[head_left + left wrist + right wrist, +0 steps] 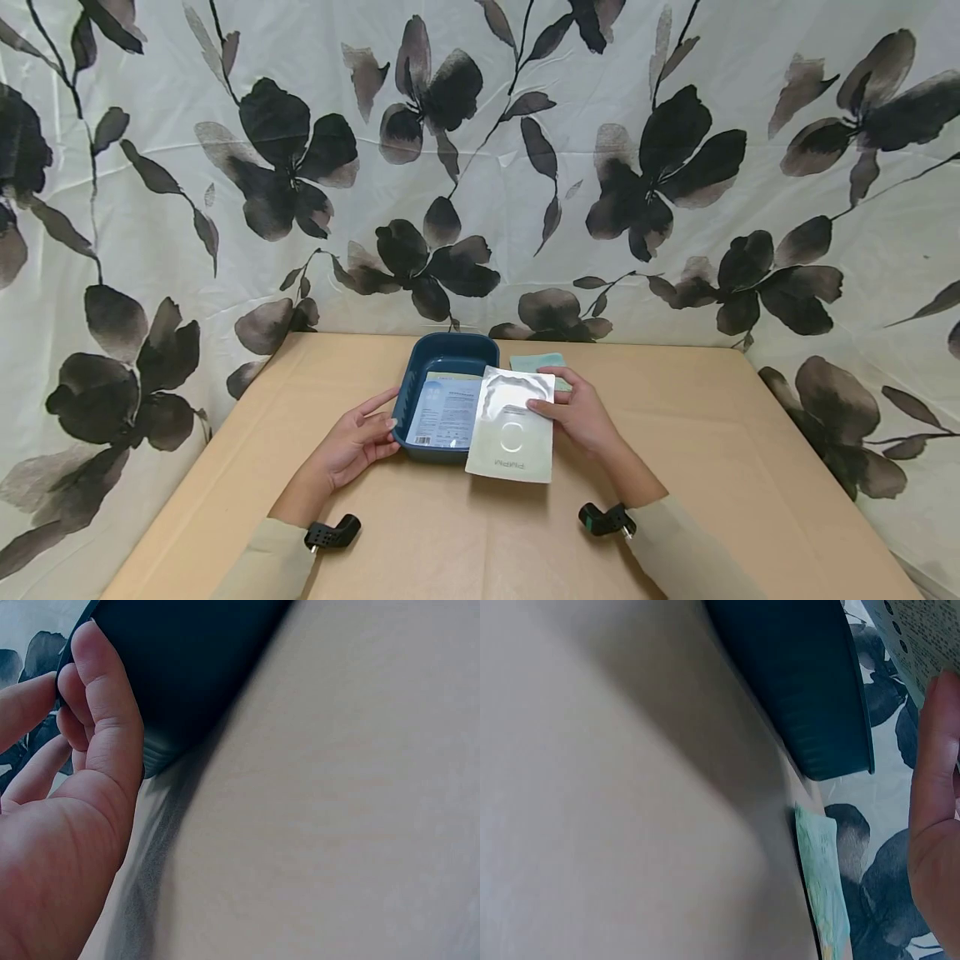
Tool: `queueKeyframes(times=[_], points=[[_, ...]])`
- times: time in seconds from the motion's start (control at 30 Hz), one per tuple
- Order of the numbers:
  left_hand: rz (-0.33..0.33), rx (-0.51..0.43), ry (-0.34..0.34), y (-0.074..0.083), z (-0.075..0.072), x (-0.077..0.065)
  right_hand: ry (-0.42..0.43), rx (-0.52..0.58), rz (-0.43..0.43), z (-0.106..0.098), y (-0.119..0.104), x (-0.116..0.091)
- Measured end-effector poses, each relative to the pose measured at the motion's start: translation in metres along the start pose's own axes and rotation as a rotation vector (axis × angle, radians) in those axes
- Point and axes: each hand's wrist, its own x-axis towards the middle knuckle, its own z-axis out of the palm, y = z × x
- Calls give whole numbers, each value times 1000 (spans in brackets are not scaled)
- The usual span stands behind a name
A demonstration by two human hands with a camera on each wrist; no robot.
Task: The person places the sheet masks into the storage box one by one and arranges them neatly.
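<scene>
A dark blue plastic basket (461,358) stands at the table's middle, toward its far edge. My left hand (358,442) grips its near left corner, the thumb (105,697) along the outer wall and other fingers behind the edge. Inside the basket lies a pale blue sheet mask packet (442,410) printed with small text and a barcode. Between thumb and fingers, my right hand (587,418) holds a silver and cream sheet mask packet (513,442) tilted at the basket's right side, overlapping its rim. The packet's text-covered back (922,637) shows in the right wrist view.
Right of the basket, a light green packet (534,362) lies flat on the tan table (675,433), partly hidden behind the held one. A flower-patterned cloth (540,208) hangs just past the table's far edge. Black bands with small devices (333,532) sit on both wrists.
</scene>
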Motion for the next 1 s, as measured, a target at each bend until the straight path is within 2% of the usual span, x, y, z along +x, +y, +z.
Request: queueKeyframes(times=[0.5, 1.0], points=[[0, 6, 1, 0, 1, 0, 7, -17, -4, 21, -3, 22], [-30, 1, -30, 4, -10, -12, 50, -53, 8, 54, -9, 25]])
